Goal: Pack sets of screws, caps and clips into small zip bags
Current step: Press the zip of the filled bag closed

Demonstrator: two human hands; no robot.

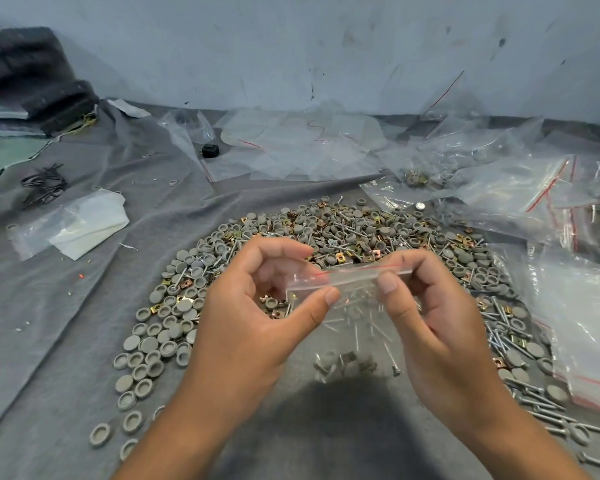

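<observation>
Both hands pinch the top of one small clear zip bag, held up over the pile of parts. The left hand grips the bag's left end, thumb on the near face and curled fingers behind it. The right hand grips the right end the same way, its thumb pressed just below the red zip line. The bag hangs down between the two hands, and screws, grey caps and a clip or two show through it, gathered toward the bottom.

Going from the left: a dark folded bundle of cloth lies at the far left corner against the wall. Nearer, a tangle of black wire rests on the grey cloth that covers the work surface, with a few flat clear bags just beside it. Round grey caps spread out from the left edge of the pile. The pile itself sits in the middle behind the hands, a mix of caps, long silver screws and brass-coloured clips. Behind it lie loose clear plastic sheets with a small black object at their left edge. On the right, larger zip bags with red seal lines are heaped up, some holding parts, and long screws lie scattered by the right wrist.
</observation>
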